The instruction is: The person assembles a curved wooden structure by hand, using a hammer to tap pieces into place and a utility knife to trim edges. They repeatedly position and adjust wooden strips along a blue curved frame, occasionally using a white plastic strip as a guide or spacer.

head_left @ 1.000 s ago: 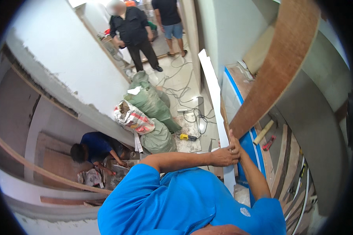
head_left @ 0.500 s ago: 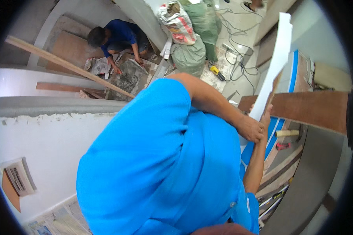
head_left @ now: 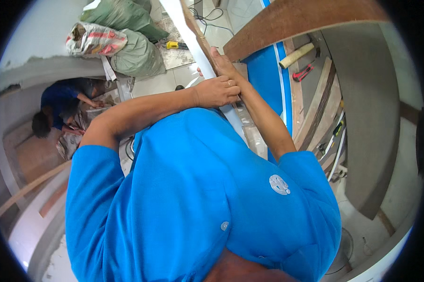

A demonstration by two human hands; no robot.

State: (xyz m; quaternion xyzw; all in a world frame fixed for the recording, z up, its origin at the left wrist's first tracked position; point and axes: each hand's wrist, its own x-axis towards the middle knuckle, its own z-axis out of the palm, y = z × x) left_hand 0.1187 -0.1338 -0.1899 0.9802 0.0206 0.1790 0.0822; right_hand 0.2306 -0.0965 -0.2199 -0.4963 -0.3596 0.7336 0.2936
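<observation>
A long white strip (head_left: 198, 52) with a rough brown edge slants up and away in front of my chest. My right hand (head_left: 223, 66) is wrapped round it, and some of its fingertips show on the strip's left side. Across the strip lies my left hand (head_left: 216, 91), wearing a ring, its fingers curled against my right wrist. What those fingers close on is hidden. Below my hands the strip's lower end runs down close to my shirt.
A brown board (head_left: 306, 21) juts in at the upper right beside a blue panel (head_left: 263, 77). A red cutter knife (head_left: 303, 71), a pale roll (head_left: 296, 55) and wood strips (head_left: 315, 101) lie right. Sacks (head_left: 136, 51) and a yellow-black tool (head_left: 175, 45) are ahead; a person (head_left: 63, 103) crouches left.
My view has turned, so the sacks and crouching person sit farther left. The white strip now slants up to the left instead of the right. Both hands keep their places at it.
</observation>
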